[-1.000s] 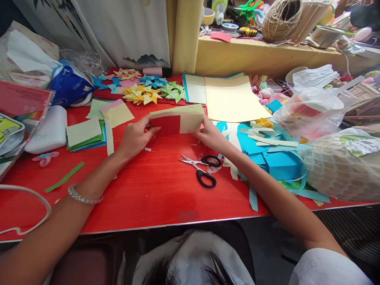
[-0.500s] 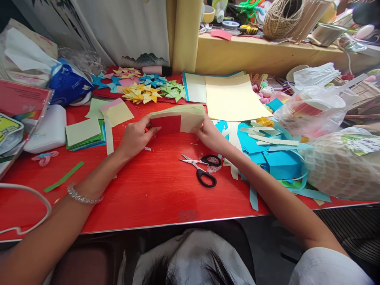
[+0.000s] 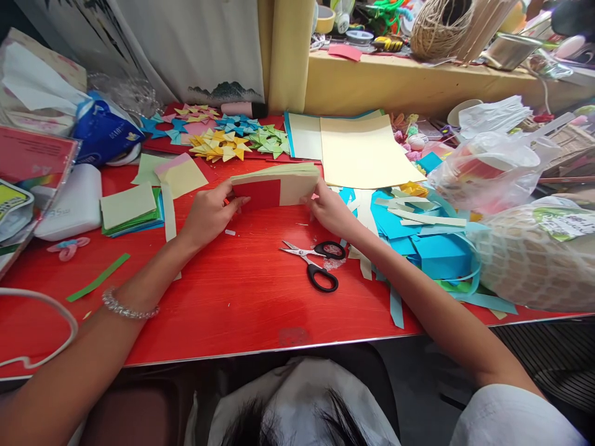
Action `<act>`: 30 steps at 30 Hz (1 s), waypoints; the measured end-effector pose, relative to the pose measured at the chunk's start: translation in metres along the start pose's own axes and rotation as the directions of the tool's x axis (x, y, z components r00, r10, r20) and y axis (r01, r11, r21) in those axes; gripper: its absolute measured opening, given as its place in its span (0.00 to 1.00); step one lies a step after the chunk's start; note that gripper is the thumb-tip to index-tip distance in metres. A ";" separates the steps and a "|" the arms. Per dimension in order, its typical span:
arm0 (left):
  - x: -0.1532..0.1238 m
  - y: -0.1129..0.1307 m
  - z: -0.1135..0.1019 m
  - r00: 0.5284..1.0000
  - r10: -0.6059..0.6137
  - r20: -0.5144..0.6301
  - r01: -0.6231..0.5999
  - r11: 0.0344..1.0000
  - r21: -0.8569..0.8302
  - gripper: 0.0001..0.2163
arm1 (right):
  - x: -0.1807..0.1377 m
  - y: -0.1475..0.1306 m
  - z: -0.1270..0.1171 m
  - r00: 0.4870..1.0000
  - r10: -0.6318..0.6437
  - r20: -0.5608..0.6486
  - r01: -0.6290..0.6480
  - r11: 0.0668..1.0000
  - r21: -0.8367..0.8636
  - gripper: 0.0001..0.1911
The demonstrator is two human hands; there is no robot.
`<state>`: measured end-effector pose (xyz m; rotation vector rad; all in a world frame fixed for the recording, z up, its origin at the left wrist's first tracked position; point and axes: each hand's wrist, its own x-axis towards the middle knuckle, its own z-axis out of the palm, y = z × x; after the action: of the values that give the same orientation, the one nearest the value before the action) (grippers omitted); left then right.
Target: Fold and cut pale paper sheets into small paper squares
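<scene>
Both my hands hold a folded stack of cream paper (image 3: 297, 183) with a red sheet (image 3: 260, 193) at its front, standing just above the red table (image 3: 223, 297). My left hand (image 3: 209, 214) pinches the stack's left end, thumb on top and fingers against the red sheet. My right hand (image 3: 332, 210) grips the right end with curled fingers. Black-handled scissors (image 3: 316, 263) lie open on the table below my right hand.
Folded paper stars (image 3: 227, 139) in several colours lie at the back. A large cream sheet (image 3: 365, 152) lies behind the stack. Blue scraps and strips (image 3: 418, 238) pile up at right, beside plastic bags (image 3: 493, 164). Green square sheets (image 3: 132, 210) and a white box (image 3: 69, 204) sit at left.
The paper stack and both hands have barely shifted; the grip on each end is the same.
</scene>
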<state>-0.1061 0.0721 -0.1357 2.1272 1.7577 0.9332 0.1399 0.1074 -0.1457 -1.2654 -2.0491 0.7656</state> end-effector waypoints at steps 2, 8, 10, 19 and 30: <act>0.000 -0.001 0.000 1.000 0.010 -0.002 -0.010 1.000 0.014 0.09 | -0.001 0.000 0.000 1.000 0.001 0.007 -0.001 1.000 0.024 0.16; 0.000 -0.002 0.000 1.000 -0.004 -0.002 0.004 1.000 -0.001 0.10 | -0.002 -0.003 0.000 1.000 0.007 -0.007 -0.007 1.000 0.006 0.16; 0.000 -0.002 0.001 1.000 -0.006 -0.006 0.006 1.000 -0.008 0.10 | -0.001 -0.003 0.000 1.000 -0.020 -0.009 0.019 0.999 -0.028 0.14; 0.003 0.001 -0.006 0.986 -0.138 0.094 0.164 0.902 -0.400 0.16 | 0.004 0.001 -0.009 0.997 -0.031 -0.076 0.048 0.971 0.234 0.10; 0.006 0.002 -0.006 0.916 -0.270 0.297 0.401 0.654 -0.641 0.12 | 0.004 -0.004 -0.020 0.998 0.024 0.055 -0.051 0.814 0.578 0.11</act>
<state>-0.1078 0.0763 -0.1282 1.2928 1.3351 1.0375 0.1509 0.1127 -0.1291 -0.9346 -1.6259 1.3267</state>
